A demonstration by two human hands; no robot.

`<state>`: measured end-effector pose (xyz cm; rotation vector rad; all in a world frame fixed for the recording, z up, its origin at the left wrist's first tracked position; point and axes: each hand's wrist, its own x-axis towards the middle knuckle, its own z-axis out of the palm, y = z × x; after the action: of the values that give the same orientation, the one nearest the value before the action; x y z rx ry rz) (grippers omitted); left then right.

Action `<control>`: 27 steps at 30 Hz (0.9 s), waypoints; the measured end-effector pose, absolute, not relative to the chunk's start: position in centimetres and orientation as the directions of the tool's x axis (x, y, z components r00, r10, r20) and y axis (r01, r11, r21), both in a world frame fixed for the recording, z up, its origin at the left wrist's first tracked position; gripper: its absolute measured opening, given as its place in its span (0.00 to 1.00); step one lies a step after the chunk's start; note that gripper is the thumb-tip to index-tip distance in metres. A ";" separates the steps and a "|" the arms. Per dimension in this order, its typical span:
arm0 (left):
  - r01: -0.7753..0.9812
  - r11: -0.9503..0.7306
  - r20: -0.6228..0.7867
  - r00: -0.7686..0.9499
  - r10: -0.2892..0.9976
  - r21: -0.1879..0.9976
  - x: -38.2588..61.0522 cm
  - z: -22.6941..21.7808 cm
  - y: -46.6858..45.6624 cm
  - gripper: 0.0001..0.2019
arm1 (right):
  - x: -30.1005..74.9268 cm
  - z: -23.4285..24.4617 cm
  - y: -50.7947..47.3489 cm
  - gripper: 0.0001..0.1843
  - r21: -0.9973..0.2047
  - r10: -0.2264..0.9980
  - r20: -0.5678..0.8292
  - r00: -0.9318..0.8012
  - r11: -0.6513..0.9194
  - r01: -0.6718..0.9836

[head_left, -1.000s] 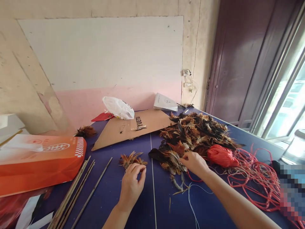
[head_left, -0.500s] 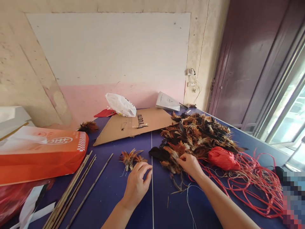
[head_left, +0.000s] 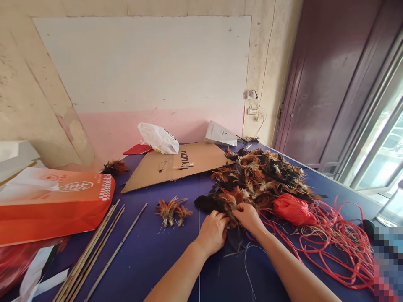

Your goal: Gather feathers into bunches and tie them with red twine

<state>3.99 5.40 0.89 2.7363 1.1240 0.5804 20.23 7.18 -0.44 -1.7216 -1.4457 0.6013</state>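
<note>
A large heap of brown and black feathers (head_left: 261, 172) lies on the blue table. At its near edge my right hand (head_left: 248, 216) is closed with its fingertips in the feathers, pinching some of them. Close beside it, my left hand (head_left: 213, 230) touches the same near edge; its fingers are bent, and what they hold, if anything, is hidden. Left of my hands sit several small feather tufts (head_left: 171, 211) with pale bound ends and loose thread. A thin white thread (head_left: 248, 268) trails on the table below my right hand.
Red plastic string (head_left: 340, 247) lies tangled at the right beside a red bundle (head_left: 294, 209). Thin sticks (head_left: 91, 251) and an orange bag (head_left: 56, 209) are on the left. Behind are flat cardboard (head_left: 173, 165), a white plastic bag (head_left: 159, 138) and a white box (head_left: 221, 133).
My left hand has moved right, from beside the small tufts to the near edge of the feather heap. My right hand stays in nearly the same spot at the feathers.
</note>
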 end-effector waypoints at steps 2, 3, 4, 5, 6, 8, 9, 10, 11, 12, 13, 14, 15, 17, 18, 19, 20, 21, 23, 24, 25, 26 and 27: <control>0.641 -0.725 0.335 0.645 0.687 0.253 3.9 0.3 5.4 0.16 | 20.5 -0.5 7.2 0.10 -0.866 0.971 0.053 0.234 -0.072 0.495; 0.632 -0.732 0.358 0.642 0.678 0.256 3.8 0.1 5.4 0.15 | 20.6 -0.5 7.3 0.10 -0.890 0.974 0.013 0.228 -0.093 0.446; 0.625 -0.736 0.373 0.638 0.674 0.261 3.7 0.0 5.3 0.15 | 20.7 -0.5 7.3 0.10 -0.912 0.975 -0.024 0.222 -0.112 0.395; 0.619 -0.739 0.383 0.635 0.671 0.267 3.7 -0.1 5.3 0.14 | 20.8 -0.5 7.4 0.10 -0.929 0.975 -0.055 0.215 -0.128 0.346; 0.615 -0.740 0.392 0.632 0.669 0.273 3.6 -0.2 5.3 0.13 | 20.9 -0.4 7.4 0.10 -0.944 0.975 -0.079 0.210 -0.141 0.297; 0.606 -0.742 0.401 0.628 0.667 0.285 3.6 -0.4 5.4 0.13 | 21.1 -0.3 7.5 0.10 -0.967 0.973 -0.114 0.200 -0.155 0.204; 0.602 -0.744 0.406 0.626 0.666 0.291 3.6 -0.5 5.4 0.13 | 21.2 -0.2 7.5 0.09 -0.974 0.973 -0.125 0.196 -0.158 0.161; 0.597 -0.745 0.410 0.625 0.664 0.297 3.5 -0.6 5.5 0.14 | 21.3 -0.1 7.5 0.09 -0.980 0.972 -0.134 0.192 -0.159 0.121; 0.590 -0.747 0.415 0.624 0.662 0.304 3.5 -0.6 5.5 0.14 | 21.3 -0.1 7.5 0.09 -0.983 0.972 -0.141 0.187 -0.160 0.087; 0.584 -0.749 0.422 0.621 0.660 0.312 3.4 -0.6 5.5 0.14 | 21.4 0.0 7.5 0.09 -0.985 0.972 -0.148 0.183 -0.161 0.058; 0.581 -0.748 0.436 0.610 0.661 0.321 3.4 -0.6 5.5 0.15 | 21.4 0.0 7.5 0.09 -0.986 0.972 -0.153 0.180 -0.162 0.036; 0.584 -0.741 0.460 0.586 0.667 0.332 3.4 -0.5 5.5 0.17 | 21.4 -0.1 7.5 0.09 -0.986 0.971 -0.158 0.178 -0.165 0.021; 0.590 -0.731 0.490 0.552 0.674 0.342 3.4 -0.4 5.5 0.18 | 21.4 -0.1 7.5 0.09 -0.986 0.971 -0.162 0.178 -0.167 0.012; 0.602 -0.714 0.550 0.482 0.682 0.358 3.6 0.1 5.4 0.20 | 21.3 -0.3 7.5 0.09 -0.986 0.970 -0.165 0.181 -0.169 0.009; 0.602 -0.713 0.566 0.467 0.679 0.359 3.7 0.3 5.4 0.20 | 21.2 -0.4 7.5 0.09 -0.986 0.970 -0.162 0.184 -0.167 0.013; 0.598 -0.720 0.568 0.475 0.672 0.353 3.9 0.6 5.4 0.20 | 21.1 -0.5 7.5 0.09 -0.987 0.970 -0.157 0.185 -0.163 0.017; 0.591 -0.730 0.555 0.500 0.665 0.342 4.2 0.7 5.4 0.20 | 21.0 -0.6 7.5 0.09 -0.987 0.971 -0.151 0.185 -0.158 0.022; 0.585 -0.741 0.530 0.535 0.658 0.330 4.4 0.9 5.4 0.20 | 20.8 -0.7 7.5 0.09 -0.988 0.972 -0.145 0.183 -0.153 0.026; 0.594 -0.745 0.461 0.593 0.660 0.304 4.9 0.9 5.5 0.21 | 20.6 -0.9 7.4 0.08 -0.988 0.974 -0.142 0.176 -0.149 0.029; 0.609 -0.738 0.424 0.610 0.669 0.290 5.1 0.8 5.6 0.21 | 20.5 -1.0 7.4 0.07 -0.988 0.974 -0.142 0.174 -0.150 0.029; 0.630 -0.727 0.387 0.620 0.683 0.273 5.3 0.8 5.6 0.21 | 20.4 -1.0 7.4 0.06 -0.988 0.974 -0.143 0.175 -0.150 0.028; 0.652 -0.715 0.353 0.626 0.696 0.252 5.5 0.7 5.6 0.20 | 20.4 -1.0 7.4 0.06 -0.989 0.973 -0.140 0.182 -0.147 0.025; 0.672 -0.704 0.324 0.630 0.706 0.228 5.6 0.7 5.6 0.19 | 20.4 -1.0 7.4 0.05 -0.990 0.972 -0.134 0.192 -0.141 0.020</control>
<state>5.60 5.61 0.66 2.7581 1.1689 0.6052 20.41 7.43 -1.04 -1.4195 -1.0207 1.1479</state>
